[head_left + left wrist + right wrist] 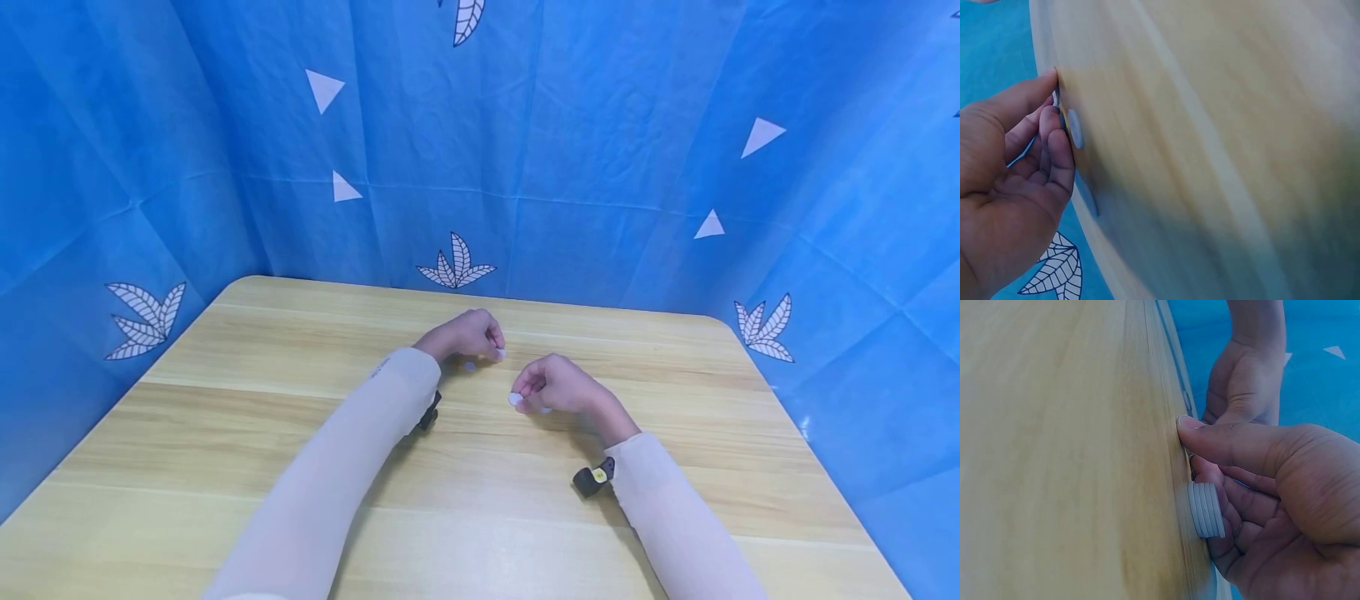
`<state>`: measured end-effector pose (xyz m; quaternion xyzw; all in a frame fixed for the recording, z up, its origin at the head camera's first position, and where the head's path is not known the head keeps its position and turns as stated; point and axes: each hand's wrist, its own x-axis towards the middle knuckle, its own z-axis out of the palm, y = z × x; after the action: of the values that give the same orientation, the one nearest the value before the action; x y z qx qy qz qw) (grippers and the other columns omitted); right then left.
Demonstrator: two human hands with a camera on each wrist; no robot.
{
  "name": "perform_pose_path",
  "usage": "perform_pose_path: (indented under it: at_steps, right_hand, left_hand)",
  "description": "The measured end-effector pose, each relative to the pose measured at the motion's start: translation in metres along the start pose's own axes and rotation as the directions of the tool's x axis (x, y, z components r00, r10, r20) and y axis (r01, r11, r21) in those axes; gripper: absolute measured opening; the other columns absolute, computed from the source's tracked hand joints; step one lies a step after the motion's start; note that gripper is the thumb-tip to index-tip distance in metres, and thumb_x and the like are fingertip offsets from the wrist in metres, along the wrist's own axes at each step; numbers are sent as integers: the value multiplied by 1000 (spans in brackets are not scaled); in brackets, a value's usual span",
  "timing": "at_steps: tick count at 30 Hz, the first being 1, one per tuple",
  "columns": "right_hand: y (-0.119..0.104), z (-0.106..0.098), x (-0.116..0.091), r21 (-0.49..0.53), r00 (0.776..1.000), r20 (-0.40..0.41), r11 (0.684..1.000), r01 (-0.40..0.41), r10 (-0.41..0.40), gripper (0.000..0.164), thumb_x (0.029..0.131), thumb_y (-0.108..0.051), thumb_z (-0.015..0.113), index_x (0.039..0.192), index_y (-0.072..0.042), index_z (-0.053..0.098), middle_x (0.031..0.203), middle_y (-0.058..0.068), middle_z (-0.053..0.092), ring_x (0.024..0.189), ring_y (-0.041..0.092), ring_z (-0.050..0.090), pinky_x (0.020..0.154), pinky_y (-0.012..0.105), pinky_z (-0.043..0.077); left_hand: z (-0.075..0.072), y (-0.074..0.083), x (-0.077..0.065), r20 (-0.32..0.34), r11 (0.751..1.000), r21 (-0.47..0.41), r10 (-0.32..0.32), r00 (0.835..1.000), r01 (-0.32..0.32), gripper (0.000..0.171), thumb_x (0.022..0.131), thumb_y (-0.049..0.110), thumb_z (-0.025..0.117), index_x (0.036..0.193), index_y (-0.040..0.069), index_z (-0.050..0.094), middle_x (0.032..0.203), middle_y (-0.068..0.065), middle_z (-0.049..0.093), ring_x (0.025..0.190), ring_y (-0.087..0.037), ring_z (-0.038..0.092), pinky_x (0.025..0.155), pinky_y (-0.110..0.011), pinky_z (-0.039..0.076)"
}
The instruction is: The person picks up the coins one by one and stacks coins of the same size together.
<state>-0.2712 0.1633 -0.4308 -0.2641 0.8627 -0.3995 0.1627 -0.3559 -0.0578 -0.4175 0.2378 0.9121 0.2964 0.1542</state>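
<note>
Working two-handed over the tabletop [480, 525].
Grasping one white disc [502, 355] in the left grip [472, 335], a second disc [514, 399] in the right grip [558, 384], beside a disc stack [1205, 510]; ideally pinching lightly, steering knuckles clear.

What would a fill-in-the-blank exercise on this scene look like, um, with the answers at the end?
1. The left hand pinches a disc between a finger and its ____.
2. The visible stack of discs is closest to the person's ____ hand.
3. The curtain has a background colored ____.
4. The table has a surface showing ____ grain.

Missing words: thumb; right; blue; wood.
</note>
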Motion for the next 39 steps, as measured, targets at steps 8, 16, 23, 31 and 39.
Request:
perform_pose_path:
  at_steps: [8, 16, 23, 31, 39]
  right_hand:
    - [-1, 1, -2, 4, 1000, -4, 1000, -10, 10, 15, 85, -7, 83, 97, -6, 76, 88, 3, 73, 81, 17, 65, 70, 31, 55]
    - [2, 0, -3, 13, 1000, -9, 1000, 2, -1, 14, 84, -7, 83, 97, -5, 76, 87, 3, 73, 80, 16, 65, 68, 30, 55]
    - [2, 0, -1, -2, 1000, -15, 1000, -17, 17, 13, 84, -7, 83, 95, -9, 76, 86, 0, 73, 80, 16, 65, 68, 29, 55]
    - [-1, 0, 0, 9, 1000, -5, 1000, -12, 12, 11, 85, -6, 82, 95, -8, 76, 86, 0, 73, 79, 17, 65, 66, 30, 54]
    - [1, 0, -1, 18, 1000, -8, 1000, -24, 24, 12, 85, -6, 82, 94, -8, 76, 86, 1, 73, 80, 17, 65, 66, 30, 55]
  left_hand:
    - [1, 1, 1, -2, 1000, -1, 14, 1000, -14, 17, 89, 14, 80, 100, 8, 69, 97, -4, 66, 91, -18, 60, 86, -30, 53]
    - [3, 7, 1, -20, 999, 11, 38, 999, -37, 13, 90, 8, 78, 98, 7, 68, 94, -5, 66, 88, -18, 61, 81, -27, 54]
    - [3, 2, -1, -49, 999, -13, 50, 998, -51, 8, 92, 9, 75, 99, 9, 70, 96, -3, 68, 91, -19, 62, 87, -31, 54]
    - [0, -3, -10, -55, 996, -78, 48, 997, -52, 8, 91, 5, 73, 98, 8, 71, 94, -4, 70, 88, -20, 65, 86, -32, 55]
    - [4, -1, -17, -65, 992, -97, 69, 995, -75, 6, 90, 4, 71, 95, 7, 71, 91, -5, 69, 73, -17, 63, 69, -28, 56]
